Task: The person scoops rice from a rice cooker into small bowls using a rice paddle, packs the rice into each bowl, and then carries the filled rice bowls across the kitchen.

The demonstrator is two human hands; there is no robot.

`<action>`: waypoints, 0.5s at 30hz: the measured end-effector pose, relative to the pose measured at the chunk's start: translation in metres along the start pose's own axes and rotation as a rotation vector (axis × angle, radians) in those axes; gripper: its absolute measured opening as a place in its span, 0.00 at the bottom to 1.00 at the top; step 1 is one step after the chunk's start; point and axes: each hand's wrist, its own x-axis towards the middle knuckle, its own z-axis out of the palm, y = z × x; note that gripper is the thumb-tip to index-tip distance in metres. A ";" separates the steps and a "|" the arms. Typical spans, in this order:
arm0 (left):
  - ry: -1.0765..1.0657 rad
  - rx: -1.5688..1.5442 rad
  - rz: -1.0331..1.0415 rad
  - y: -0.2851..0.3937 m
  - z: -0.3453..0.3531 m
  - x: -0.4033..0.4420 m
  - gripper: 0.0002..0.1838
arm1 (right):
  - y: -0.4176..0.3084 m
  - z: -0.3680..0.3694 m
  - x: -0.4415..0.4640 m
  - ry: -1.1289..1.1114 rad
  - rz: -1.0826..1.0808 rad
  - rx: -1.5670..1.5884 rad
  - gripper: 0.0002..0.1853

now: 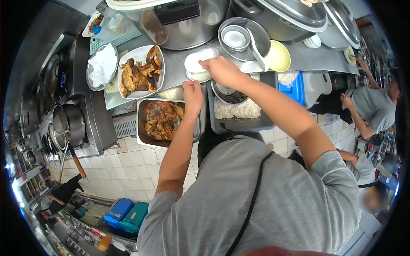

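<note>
My right hand (222, 72) pinches the edge of a small white round bowl (194, 62) over the steel counter. Directly below it lies a white plate (200, 77), partly covered by the bowl. My left hand (193, 94) is curled closed at the near rim of the plate; what its fingers hold, if anything, is hidden. Left of the hands, a white square dish (158, 81) holds browned fried pieces. Below the counter edge, a deep tray (139, 121) contains cooked pieces in sauce. Under my right forearm, a grey tub (212, 115) holds white rice (237, 112) and a dark perforated basket (230, 94).
Behind stand a large steel cooker (183, 32) and a lidded grey cooker (277, 25). A steel bowl (267, 42) with smaller bowls and a yellow plate (280, 56) sit right. A long-handled strainer (60, 123) hangs left. Co-workers (371, 102) stand at the right.
</note>
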 end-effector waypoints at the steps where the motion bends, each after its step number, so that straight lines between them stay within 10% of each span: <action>1: -0.075 -0.298 -0.272 0.003 0.005 0.003 0.10 | 0.000 0.002 0.007 0.061 -0.010 0.003 0.18; 15: -0.078 -0.677 -0.489 0.017 0.005 0.011 0.12 | 0.000 0.016 0.012 -0.138 0.055 -0.032 0.16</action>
